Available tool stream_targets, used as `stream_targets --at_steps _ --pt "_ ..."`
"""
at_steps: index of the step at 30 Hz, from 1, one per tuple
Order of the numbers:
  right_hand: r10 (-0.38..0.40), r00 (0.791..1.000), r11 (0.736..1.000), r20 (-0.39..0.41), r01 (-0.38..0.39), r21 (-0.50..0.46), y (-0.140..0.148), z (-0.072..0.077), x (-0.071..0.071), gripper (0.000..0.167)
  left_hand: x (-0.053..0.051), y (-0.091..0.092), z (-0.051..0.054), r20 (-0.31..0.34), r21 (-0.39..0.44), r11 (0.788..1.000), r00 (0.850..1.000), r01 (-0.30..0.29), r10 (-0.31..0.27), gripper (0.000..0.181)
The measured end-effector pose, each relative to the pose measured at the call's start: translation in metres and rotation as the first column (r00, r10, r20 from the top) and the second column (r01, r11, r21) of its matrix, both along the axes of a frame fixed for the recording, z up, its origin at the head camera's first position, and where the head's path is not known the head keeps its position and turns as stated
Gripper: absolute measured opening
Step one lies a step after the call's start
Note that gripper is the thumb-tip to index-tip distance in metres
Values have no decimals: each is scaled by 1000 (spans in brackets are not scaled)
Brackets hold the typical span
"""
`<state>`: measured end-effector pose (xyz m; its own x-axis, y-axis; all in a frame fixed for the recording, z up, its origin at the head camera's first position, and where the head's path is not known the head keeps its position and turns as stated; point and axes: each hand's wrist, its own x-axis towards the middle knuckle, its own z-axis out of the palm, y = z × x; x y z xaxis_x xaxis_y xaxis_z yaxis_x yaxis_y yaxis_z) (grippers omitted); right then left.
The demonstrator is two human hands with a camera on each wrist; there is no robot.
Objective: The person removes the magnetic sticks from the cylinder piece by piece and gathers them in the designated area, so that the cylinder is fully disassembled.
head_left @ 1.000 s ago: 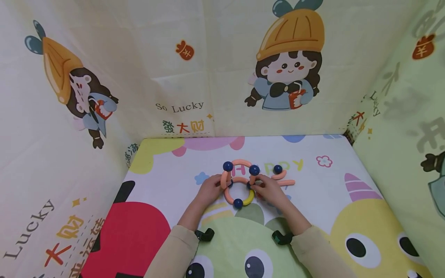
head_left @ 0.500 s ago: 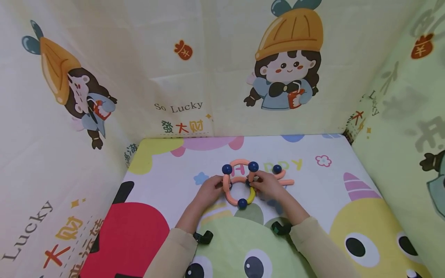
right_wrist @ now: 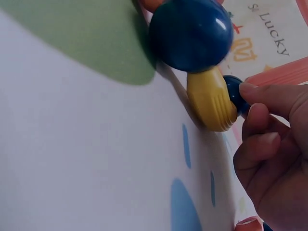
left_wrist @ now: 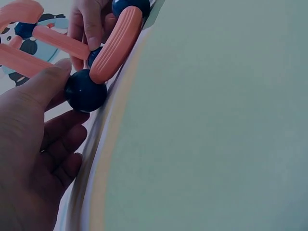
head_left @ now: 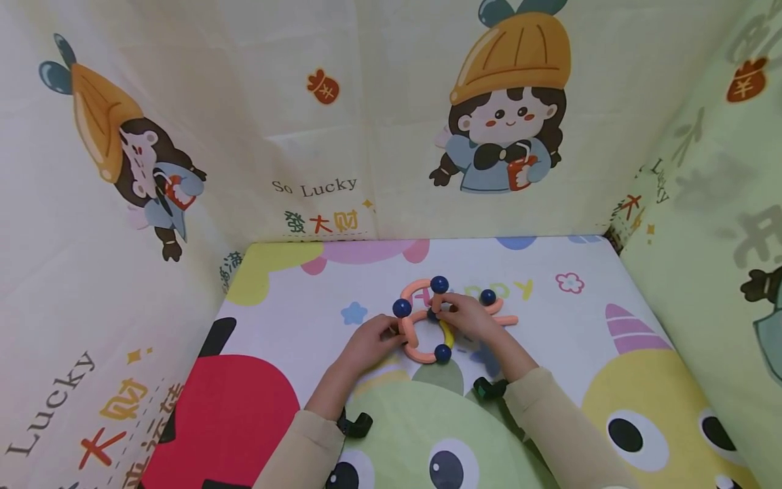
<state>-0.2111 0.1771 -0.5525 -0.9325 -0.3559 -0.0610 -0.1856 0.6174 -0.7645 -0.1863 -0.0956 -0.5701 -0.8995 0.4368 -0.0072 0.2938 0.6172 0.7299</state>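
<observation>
A framework of salmon curved rods (head_left: 419, 355), dark blue balls (head_left: 442, 353) and one yellow rod (head_left: 449, 334) stands on the table between the hands. At its left side, the left hand (head_left: 371, 341) pinches a lower ball, and in the left wrist view thumb and fingers of that hand (left_wrist: 38, 125) hold a dark blue ball (left_wrist: 85, 91) beside a salmon rod (left_wrist: 117, 44). The right hand (head_left: 469, 316) grips the far right joint; in the right wrist view its fingertips (right_wrist: 274, 130) pinch a blue ball (right_wrist: 234, 94) at the end of the yellow rod (right_wrist: 211, 101).
Right of the framework lie a loose salmon straight rod (head_left: 508, 320) and a curved piece with a blue ball (head_left: 487, 297). The table carries a printed cartoon cover (head_left: 519, 265). Printed cloth (head_left: 391, 136) hangs behind it and at both sides.
The framework has turned counterclockwise: its front ball moved right, its upper left ball moved nearer and its upper right ball farther. The left hand came slightly closer to the body, the right slightly farther away.
</observation>
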Motion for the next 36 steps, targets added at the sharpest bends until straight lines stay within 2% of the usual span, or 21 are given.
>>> stream_targets --at_steps 5,7,9,11,13,15,17,19,20,22,24,26,27,29,32,36 --pt "-5 1000 1000 20 5 0 -1 1 1 5 -1 -3 1 13 -14 999 999 42 -42 23" --pt "-14 999 1000 39 14 -1 -1 1 2 6 -1 -6 6 26 -29 998 998 55 -55 25" --pt "-22 998 1000 59 22 -5 -2 2 2 7 0 -11 16 25 -36 998 998 59 -58 27" --pt "-29 997 1000 72 29 -6 -2 3 3 7 1 -17 28 -15 -30 998 998 60 -60 30" --pt "-33 996 999 81 33 -5 -2 4 4 9 3 -22 43 -88 -4 998 994 60 -61 34" --pt "-40 996 999 85 40 -7 -2 5 5 11 5 -25 59 -189 23 997 980 73 -67 37" --pt "-56 995 998 85 58 -14 -2 8 7 15 8 -26 75 -307 21 994 947 103 -91 41" --pt "-73 994 997 83 76 -34 -1 13 8 22 10 -26 88 -428 -19 988 892 150 -144 43" --pt "-79 993 995 86 84 -54 0 16 9 25 11 -25 93 -484 -54 983 856 178 -181 45" --pt "-93 991 990 97 103 -98 1 23 11 33 13 -22 101 -575 -144 963 773 227 -269 47" --pt "-85 990 980 113 103 -170 3 31 12 40 14 -18 106 -628 -231 937 695 264 -351 50" --pt "-72 989 963 127 102 -249 5 38 12 49 15 -14 107 -655 -296 913 636 280 -408 55" --pt "-66 989 955 129 100 -280 5 41 12 52 15 -13 107 -664 -322 904 613 282 -428 58" --pt "-48 991 937 124 88 -337 5 46 11 56 16 -10 107 -672 -357 890 583 285 -456 64" --pt "-37 992 926 118 79 -370 3 51 9 56 15 -7 106 -686 -389 879 550 274 -476 68" --pt "-36 990 928 136 84 -362 0 54 8 56 15 -4 103 -701 -414 875 526 249 -481 63"
